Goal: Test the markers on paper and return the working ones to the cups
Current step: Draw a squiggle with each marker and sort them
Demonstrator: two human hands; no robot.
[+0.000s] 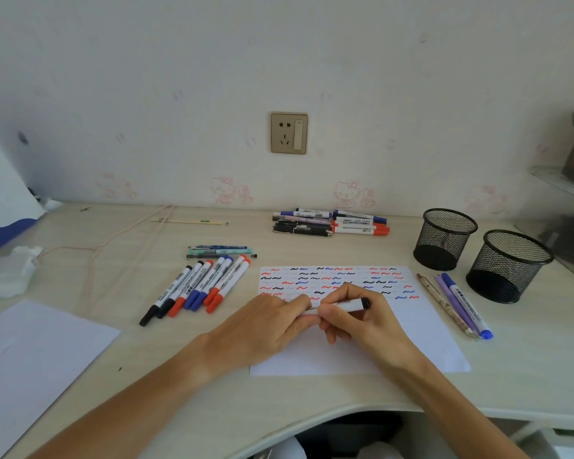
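On a pale wood-grain desk (312, 392) against a cartoon-printed wall, a white test sheet of paper (411, 342) covered in rows of red, blue and black squiggles. Well to the left, a second, blank white sheet (30, 359). At the right rear, two black wire-mesh cups (444, 240) standing side by side — neither showing any marker inside. Over the middle of the test sheet, left hand (265, 326) and right hand (362, 321) meeting on one white-barrelled marker with a black end (352, 304), fingers of both curled round its barrel, held level just above the paper. Left of the sheet, a fanned row of seven capped markers (196, 286) in black, red and blue; behind it, three slim pens (221, 251). Near the wall, a further pile of markers and pens (328, 221). Between sheet and cups — three pens lying together (458, 303), one blue-capped.
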